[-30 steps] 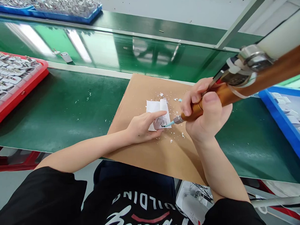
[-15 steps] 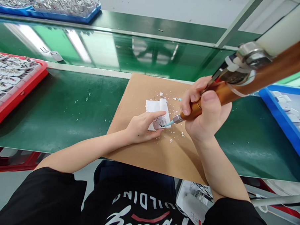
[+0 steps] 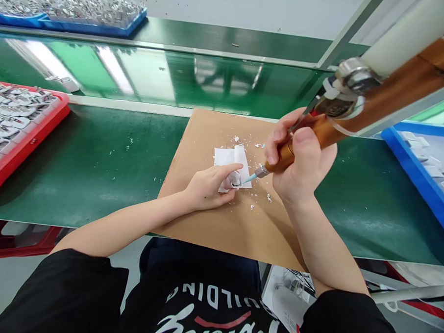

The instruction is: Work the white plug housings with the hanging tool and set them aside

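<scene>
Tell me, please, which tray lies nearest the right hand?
The blue tray at the right edge; the red tray sits far left, the other blue one far back left.

Black short-sleeved T-shirt (image 3: 199,310), white lettering, partly legible; bare forearms.

One camera, worn on the person's head, looks forward and steeply down past their chest, close over the left hand (image 3: 207,187) and right hand (image 3: 303,167) at the green tabletop (image 3: 96,157), with the copper-coloured tool (image 3: 381,103) looming large near the lens at upper right.
</scene>
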### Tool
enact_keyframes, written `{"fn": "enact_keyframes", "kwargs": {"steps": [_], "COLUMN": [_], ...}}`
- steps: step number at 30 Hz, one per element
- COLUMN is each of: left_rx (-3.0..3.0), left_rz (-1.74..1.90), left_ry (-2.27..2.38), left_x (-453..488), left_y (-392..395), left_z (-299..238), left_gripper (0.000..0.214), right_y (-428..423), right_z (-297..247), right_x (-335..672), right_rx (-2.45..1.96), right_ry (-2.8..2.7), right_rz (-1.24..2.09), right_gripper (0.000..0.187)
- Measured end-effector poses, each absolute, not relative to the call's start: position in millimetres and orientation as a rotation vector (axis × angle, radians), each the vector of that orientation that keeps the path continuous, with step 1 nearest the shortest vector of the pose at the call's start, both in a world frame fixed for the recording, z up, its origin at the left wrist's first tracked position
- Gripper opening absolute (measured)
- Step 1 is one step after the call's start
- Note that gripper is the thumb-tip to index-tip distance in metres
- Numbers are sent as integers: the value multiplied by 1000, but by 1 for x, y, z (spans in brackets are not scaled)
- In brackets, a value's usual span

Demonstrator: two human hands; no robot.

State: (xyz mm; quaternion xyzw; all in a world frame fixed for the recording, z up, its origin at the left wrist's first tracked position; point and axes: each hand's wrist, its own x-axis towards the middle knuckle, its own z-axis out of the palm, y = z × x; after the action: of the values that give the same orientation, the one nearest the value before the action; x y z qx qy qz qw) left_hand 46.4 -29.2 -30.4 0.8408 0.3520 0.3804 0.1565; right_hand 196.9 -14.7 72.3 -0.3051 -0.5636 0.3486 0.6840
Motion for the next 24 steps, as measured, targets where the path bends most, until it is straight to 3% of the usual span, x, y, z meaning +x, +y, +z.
{"fn": "enact_keyframes", "kwargs": {"steps": [7,17,24], "left_rx": [2198,1941,1949], "left_rz": [1078,1379,1044], "left_ry": [1127,1563,1892], "left_x": [38,44,40], "left_y": [-6,175,205], "left_z": [-31,-3,-30], "left_gripper": [51,46,51], "right_y": [-7,-6,-13], "right_z": [71,71,72], "right_x": [199,203,203], "right_rx": [-704,-628,-672], "right_ry": [-1242,-1206,-1191], "right_rz": [797,876,1009], "right_gripper": [34,28,34]}}
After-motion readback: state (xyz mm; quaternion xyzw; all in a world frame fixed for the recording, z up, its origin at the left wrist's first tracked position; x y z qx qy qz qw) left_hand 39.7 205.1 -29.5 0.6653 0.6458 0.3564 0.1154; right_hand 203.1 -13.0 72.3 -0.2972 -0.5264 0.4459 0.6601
